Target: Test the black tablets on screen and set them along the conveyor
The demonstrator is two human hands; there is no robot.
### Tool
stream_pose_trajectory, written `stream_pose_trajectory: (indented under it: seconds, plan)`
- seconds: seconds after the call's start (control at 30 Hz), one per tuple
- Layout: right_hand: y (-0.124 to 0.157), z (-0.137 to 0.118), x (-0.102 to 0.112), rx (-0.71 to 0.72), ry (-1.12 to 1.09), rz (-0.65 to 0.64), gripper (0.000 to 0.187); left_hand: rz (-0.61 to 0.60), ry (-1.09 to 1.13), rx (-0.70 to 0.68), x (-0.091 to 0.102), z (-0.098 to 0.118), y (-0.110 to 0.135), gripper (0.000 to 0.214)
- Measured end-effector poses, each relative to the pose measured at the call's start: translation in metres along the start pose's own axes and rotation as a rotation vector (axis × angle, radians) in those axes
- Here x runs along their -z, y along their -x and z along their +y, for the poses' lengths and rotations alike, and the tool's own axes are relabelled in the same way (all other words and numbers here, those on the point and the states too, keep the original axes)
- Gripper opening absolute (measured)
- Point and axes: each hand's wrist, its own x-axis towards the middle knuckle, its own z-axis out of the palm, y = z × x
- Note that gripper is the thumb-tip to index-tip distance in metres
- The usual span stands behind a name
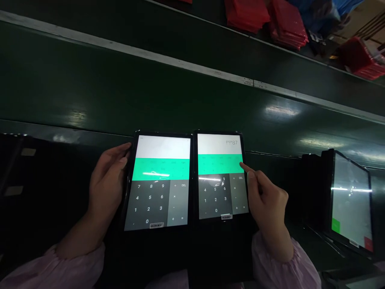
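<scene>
Two tablets lie side by side in front of me, both showing a calculator screen with a green band and a grey keypad. My left hand [107, 182] grips the left edge of the left tablet [159, 182], thumb near its top corner. My right hand [264, 198] has its fingers curled and its index finger stretched out, the tip touching the right edge of the right tablet [221, 176] at the green band. The right tablet's display shows digits ending in 87. Both wrists wear pale pink sleeves.
A dark green conveyor belt [180, 96] with a metal rail [192, 66] runs behind the tablets. A third lit tablet [350, 200] stands propped at the right. Stacks of red items [285, 20] lie beyond the belt at the top right.
</scene>
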Motion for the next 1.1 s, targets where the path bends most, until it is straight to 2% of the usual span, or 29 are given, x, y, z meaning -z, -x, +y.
stream_pose_trajectory:
  seconds: [0.13,0.3,0.4,0.47,0.53,0.6,0.77,0.87,0.97,1.1]
  plan:
    - [-0.005,0.009,-0.002,-0.006,-0.012,-0.037,0.043,0.011,0.007,-0.032,-0.001,-0.001,0.000,0.021]
    - [-0.004,0.002,-0.008,0.074,-0.069,-0.173,0.047,0.019,-0.002,-0.018,-0.001,0.000,0.000,0.022]
    - [-0.004,0.004,-0.007,0.013,-0.057,-0.106,0.046,0.000,-0.004,-0.021,0.001,-0.002,0.000,0.023]
    - [-0.004,0.006,-0.006,-0.031,-0.044,-0.061,0.044,-0.025,-0.006,-0.106,0.002,-0.005,-0.001,0.025]
    - [-0.005,0.005,-0.007,-0.027,-0.042,-0.075,0.045,-0.034,-0.009,-0.191,0.003,-0.009,-0.002,0.027]
    - [-0.006,0.001,-0.008,0.001,-0.037,-0.105,0.046,-0.037,0.001,-0.196,0.003,-0.011,-0.003,0.028]
    - [-0.008,-0.032,-0.016,0.069,-0.081,-0.130,0.044,-0.069,0.034,-0.103,0.004,-0.010,-0.004,0.029]
    - [-0.004,-0.061,-0.031,0.187,-0.119,-0.288,0.048,-0.144,0.060,-0.037,0.009,-0.011,-0.006,0.032]
    - [-0.001,-0.083,-0.051,0.256,-0.098,-0.414,0.049,-0.235,0.069,0.009,0.020,-0.013,-0.011,0.037]
    - [-0.003,-0.095,-0.065,0.291,-0.049,-0.419,0.046,-0.322,0.013,0.034,0.039,-0.018,-0.020,0.044]
